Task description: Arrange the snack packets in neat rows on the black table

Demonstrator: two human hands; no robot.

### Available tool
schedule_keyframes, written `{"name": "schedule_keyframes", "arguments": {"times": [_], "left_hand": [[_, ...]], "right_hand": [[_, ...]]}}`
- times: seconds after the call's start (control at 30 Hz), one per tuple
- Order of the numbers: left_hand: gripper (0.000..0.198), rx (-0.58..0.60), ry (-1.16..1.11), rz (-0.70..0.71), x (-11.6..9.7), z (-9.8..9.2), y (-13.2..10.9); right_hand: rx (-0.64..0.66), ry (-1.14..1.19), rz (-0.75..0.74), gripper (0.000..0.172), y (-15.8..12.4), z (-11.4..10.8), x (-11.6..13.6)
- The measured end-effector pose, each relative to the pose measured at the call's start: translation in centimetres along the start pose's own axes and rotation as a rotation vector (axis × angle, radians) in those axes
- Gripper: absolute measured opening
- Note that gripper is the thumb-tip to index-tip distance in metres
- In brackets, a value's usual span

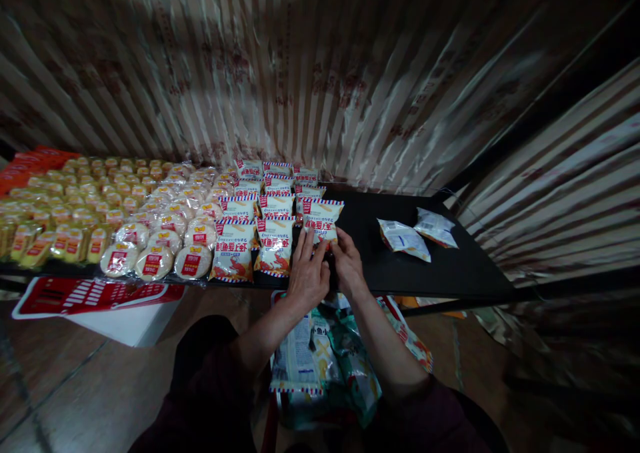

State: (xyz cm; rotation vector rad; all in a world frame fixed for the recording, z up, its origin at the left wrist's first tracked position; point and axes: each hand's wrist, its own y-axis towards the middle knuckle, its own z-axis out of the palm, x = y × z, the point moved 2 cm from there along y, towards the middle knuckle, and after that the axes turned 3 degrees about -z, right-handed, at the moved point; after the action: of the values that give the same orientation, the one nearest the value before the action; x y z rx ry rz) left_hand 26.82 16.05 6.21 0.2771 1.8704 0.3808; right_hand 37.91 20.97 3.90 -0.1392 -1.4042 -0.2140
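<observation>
Both hands are on a white and red snack bag [321, 214] at the right end of the bag rows on the black shelf. My left hand [307, 270] lies against its lower left part, fingers stretched out and slightly apart. My right hand [347, 260] touches its lower right edge; its fingertips are partly hidden, so its grip is unclear. Just left of my left hand lies a matching bag [275, 246], with another bag [233, 252] beside it. More such bags lie in rows behind them.
Round wrapped rice crackers [193, 261] and yellow wrapped cakes [70, 242] fill the left of the shelf [370, 266]. Two silvery bags [404, 238] [435, 227] lie at right. Below my arms is a heap of green and white bags [325, 356]. Striped sheeting hangs behind.
</observation>
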Motion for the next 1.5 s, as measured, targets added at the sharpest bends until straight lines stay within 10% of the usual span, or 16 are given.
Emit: {"name": "schedule_keyframes", "arguments": {"times": [1.5], "left_hand": [[0.059,0.153,0.299,-0.222,0.3,0.0,0.8]], "right_hand": [[-0.014,-0.57,-0.233,0.063,2.7,0.7,-0.9]]}}
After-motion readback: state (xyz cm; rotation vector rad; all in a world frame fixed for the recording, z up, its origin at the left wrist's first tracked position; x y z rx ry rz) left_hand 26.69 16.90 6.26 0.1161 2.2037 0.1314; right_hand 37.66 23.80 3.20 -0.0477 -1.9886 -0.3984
